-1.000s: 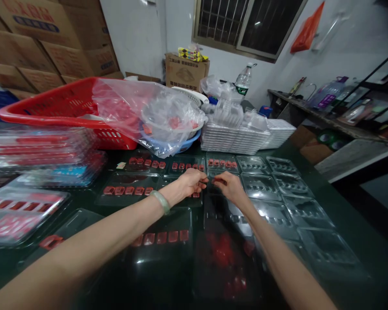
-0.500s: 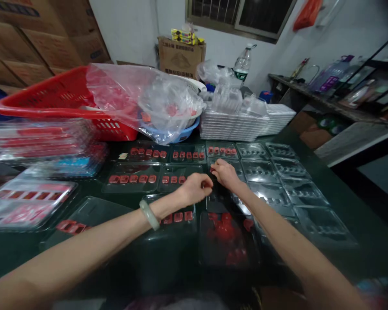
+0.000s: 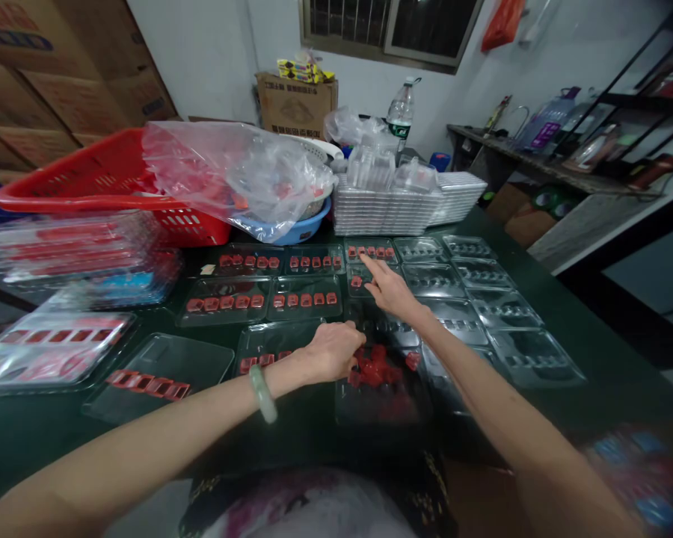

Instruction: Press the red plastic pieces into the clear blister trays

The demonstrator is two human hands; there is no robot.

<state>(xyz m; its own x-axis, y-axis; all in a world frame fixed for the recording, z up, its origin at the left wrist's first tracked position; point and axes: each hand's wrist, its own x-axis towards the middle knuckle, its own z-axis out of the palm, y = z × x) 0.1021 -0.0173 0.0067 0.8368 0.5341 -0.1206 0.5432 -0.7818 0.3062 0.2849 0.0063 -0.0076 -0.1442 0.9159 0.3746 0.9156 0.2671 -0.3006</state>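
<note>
My right hand (image 3: 391, 290) is over a clear plastic tray (image 3: 345, 288) with one red square piece (image 3: 356, 282) in it. Its index finger is stretched out toward the row of red pieces in the tray behind, and no piece shows in its fingers. Closer to me, my left hand (image 3: 332, 351) has its fingers curled down at the left edge of a heap of loose red pieces (image 3: 377, 366). Its fingertips are partly hidden, so what they pinch cannot be made out. The heap lies on a dark, see-through sheet or tray.
Trays with rows of red pieces (image 3: 304, 300) lie left of my hands; unfilled clear trays (image 3: 479, 306) lie to the right. Behind stand a red basket (image 3: 78, 198), a blue basin (image 3: 303, 230) under a plastic bag, and stacked clear trays (image 3: 384, 213). Filled packs (image 3: 78, 250) are piled at left.
My left hand has come down and toward me, to the heap. The right hand's index finger has straightened, and a red piece now sits in the tray beneath it. The view has shifted slightly.
</note>
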